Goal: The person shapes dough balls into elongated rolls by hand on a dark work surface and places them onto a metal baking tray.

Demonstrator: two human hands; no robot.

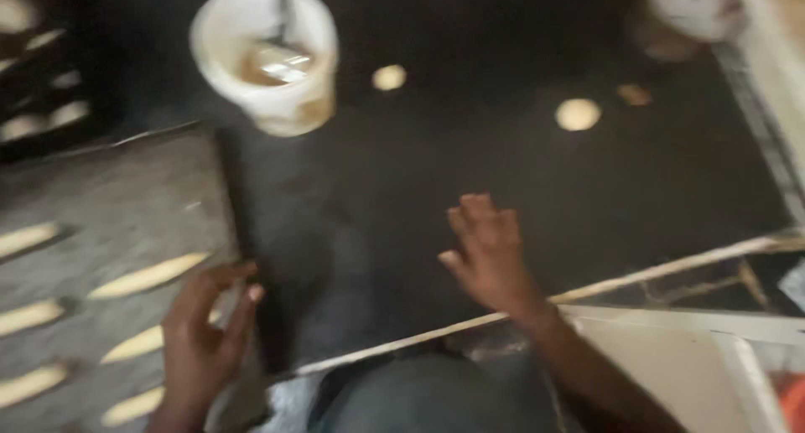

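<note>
My left hand [205, 337] sits at the near left corner of the black tabletop [470, 156], fingers curled around its dark raised edge, thumb tip on the rim, gripping that edge and nothing loose. My right hand [490, 253] hovers over the near side of the same tabletop, palm down, fingers spread and empty; the blur keeps me from telling whether it touches the surface. At the far left of the tabletop stands a white cup [267, 60] with a brownish drink and something dark sticking up out of it, well apart from both hands. Round pale spots of light [577, 114] dot the tabletop to the right of the cup. Left of the tabletop lies grey patterned floor [101, 223] with pale stripes. Just off its near right corner a white panel [671, 362] shows.
</note>
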